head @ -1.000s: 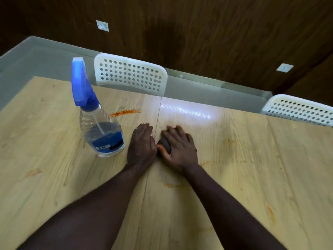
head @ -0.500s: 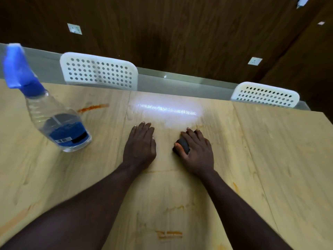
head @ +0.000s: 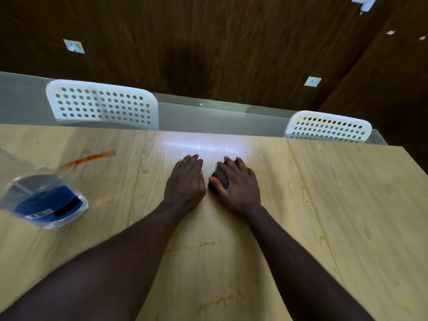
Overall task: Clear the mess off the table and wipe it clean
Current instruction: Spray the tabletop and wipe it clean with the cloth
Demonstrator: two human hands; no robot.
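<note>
At centre our right hand (head: 238,188) grips a dark pad (head: 220,176), mostly hidden beneath it; our left hand (head: 185,181) lies flat on the table (head: 347,205). Far left, the blurred spray bottle (head: 46,202) is cut off above.

Glossy wood-grain table (head: 324,205); clear plastic spray bottle (head: 46,200).

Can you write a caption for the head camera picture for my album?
Right hand holds a dark pad on the stained wooden table, left hand flat beside it, spray bottle nearby.
</note>
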